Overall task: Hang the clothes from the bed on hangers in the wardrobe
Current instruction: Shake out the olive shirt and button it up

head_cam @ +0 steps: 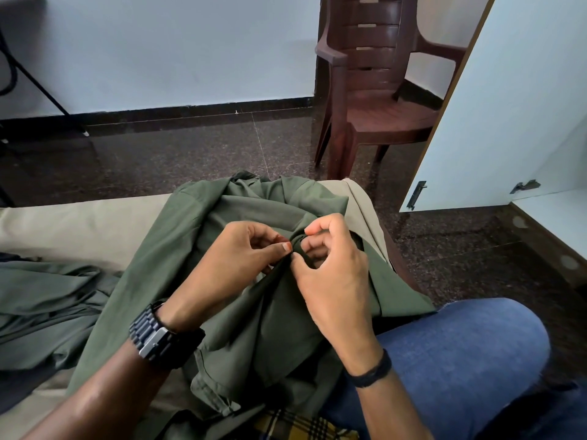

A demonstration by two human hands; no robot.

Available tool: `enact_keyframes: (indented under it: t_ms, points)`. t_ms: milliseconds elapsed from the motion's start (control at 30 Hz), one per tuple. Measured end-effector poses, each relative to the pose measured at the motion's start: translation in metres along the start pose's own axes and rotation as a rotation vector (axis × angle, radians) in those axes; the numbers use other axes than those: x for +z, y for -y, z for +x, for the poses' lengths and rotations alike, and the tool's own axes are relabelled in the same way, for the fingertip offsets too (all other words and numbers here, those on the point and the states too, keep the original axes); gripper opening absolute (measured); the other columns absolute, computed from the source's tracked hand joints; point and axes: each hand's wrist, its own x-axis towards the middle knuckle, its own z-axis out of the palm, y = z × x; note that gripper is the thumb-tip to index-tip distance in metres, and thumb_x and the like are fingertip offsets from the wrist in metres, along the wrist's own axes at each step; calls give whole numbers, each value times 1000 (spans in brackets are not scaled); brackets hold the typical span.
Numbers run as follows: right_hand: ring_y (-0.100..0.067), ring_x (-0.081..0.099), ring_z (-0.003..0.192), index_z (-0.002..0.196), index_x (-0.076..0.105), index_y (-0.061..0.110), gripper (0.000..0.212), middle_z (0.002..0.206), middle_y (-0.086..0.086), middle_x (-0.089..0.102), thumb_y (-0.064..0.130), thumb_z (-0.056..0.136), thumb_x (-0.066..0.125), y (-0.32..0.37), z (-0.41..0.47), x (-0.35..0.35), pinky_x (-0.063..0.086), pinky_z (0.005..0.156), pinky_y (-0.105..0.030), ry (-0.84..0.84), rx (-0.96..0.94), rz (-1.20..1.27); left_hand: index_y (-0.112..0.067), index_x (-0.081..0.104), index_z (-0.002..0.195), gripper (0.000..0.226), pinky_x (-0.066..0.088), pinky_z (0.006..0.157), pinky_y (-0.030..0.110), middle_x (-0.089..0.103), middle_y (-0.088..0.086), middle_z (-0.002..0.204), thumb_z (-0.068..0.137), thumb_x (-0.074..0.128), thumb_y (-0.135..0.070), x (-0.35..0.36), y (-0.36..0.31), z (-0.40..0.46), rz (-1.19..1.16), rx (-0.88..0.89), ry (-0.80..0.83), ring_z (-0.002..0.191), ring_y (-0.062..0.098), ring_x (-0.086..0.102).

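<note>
An olive green shirt [197, 236] lies spread over the beige bed [79, 223] and my lap. My left hand [235, 258], with a black watch on its wrist, pinches a fold of the shirt's fabric near the middle. My right hand [330, 265] grips the same bunched fold from the other side, fingertips touching the left hand's. A second grey-green garment [44, 300] lies crumpled on the bed at the left. The white wardrobe [508, 106] stands open at the right. No hanger is visible.
A brown plastic chair [374, 87] stands on the dark speckled floor [190, 154] beyond the bed, beside the wardrobe door. My knee in blue jeans [460, 350] is at lower right. A yellow checked cloth [301, 427] peeks out at the bottom edge. Black cables hang at far left.
</note>
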Motion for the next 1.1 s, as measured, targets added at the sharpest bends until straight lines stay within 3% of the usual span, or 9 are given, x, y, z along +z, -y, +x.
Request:
enact_keyframes:
  t_ms: [133, 267, 400, 600, 700, 833, 1100]
  points:
    - [-1, 59, 73, 92, 43, 28, 44, 79, 11, 62, -1, 75, 72, 3, -4, 5, 41, 69, -4, -42, -59, -54, -5, 69, 79, 9, 48, 54, 14, 66, 5, 67, 87, 65, -3, 0, -2, 1, -42, -36, 11, 55, 4, 57]
    - [-10, 64, 79, 96, 47, 21, 38, 85, 5, 64, -2, 77, 70, 5, -9, 11, 51, 75, -27, -60, -135, -128, 4, 67, 84, 7, 50, 55, 14, 66, 13, 72, 87, 62, 2, -1, -3, 1, -154, -79, 23, 58, 9, 59]
    - [-16, 65, 77, 101, 51, 15, 34, 83, 2, 63, -2, 78, 69, 5, -11, 14, 54, 71, -36, -37, -215, -215, 8, 66, 84, 6, 51, 55, 15, 67, 15, 74, 87, 61, 6, -1, -1, 0, -184, -100, 31, 58, 9, 64]
    - [-11, 62, 66, 106, 51, 14, 23, 75, 3, 66, 5, 87, 61, 5, -7, 10, 49, 65, -29, 44, -238, -137, 3, 67, 81, 10, 53, 57, 16, 69, 12, 72, 86, 60, 8, -8, 5, 0, -303, -135, 39, 61, 10, 66]
    - [-7, 59, 70, 104, 52, 15, 23, 76, 5, 67, 2, 88, 61, 0, -2, 4, 43, 63, -17, 83, -211, -89, 1, 69, 79, 13, 56, 61, 19, 68, 12, 72, 85, 59, 8, -10, 9, -1, -389, -177, 54, 61, 13, 64]
    - [10, 56, 64, 102, 52, 20, 25, 82, 5, 72, 2, 88, 62, -4, 3, -3, 33, 62, 0, 174, -162, -6, 2, 69, 80, 11, 55, 59, 18, 66, 12, 72, 85, 60, 8, -11, 12, -1, -402, -194, 34, 58, 12, 62]
    - [-1, 64, 74, 95, 43, 28, 43, 78, 7, 67, 1, 79, 73, -10, 5, -1, 44, 64, -5, 175, -125, 38, 2, 68, 80, 11, 54, 58, 17, 66, 10, 68, 87, 60, 2, -6, 12, -2, -408, -182, 74, 58, 10, 62]
